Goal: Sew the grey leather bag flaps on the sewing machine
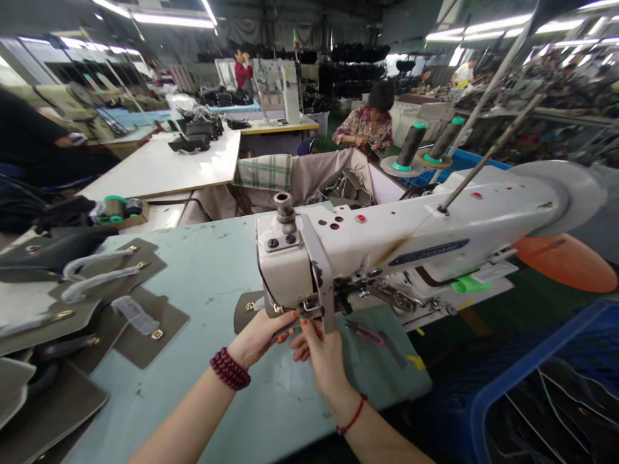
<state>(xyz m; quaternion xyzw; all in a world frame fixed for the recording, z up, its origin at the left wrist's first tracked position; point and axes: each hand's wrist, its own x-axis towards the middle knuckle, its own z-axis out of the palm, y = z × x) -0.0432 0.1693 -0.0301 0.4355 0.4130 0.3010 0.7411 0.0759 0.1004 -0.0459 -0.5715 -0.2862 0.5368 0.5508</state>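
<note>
A white industrial sewing machine (387, 225) stands on the pale green worktable (207, 270). Under its head lies a dark grey-brown bag piece (244, 312) with gold-coloured hardware. My left hand (261, 335), with a beaded bracelet at the wrist, pinches the near edge of this piece just in front of the needle area. Close beside it on the right, my right hand (319, 354) has its thumb and forefinger near the machine foot and its other fingers curled; whether it grips the piece is hidden. Pink-handled scissors (370, 334) lie right of my hands.
Several bag pieces with wrapped handles (149, 328) cover the table's left side. A blue crate (476, 399) with dark pieces stands at the lower right. Thread cones (410, 147) rise behind the machine. Beyond it, a person (367, 125) sits near a cloth-lined bin (307, 171).
</note>
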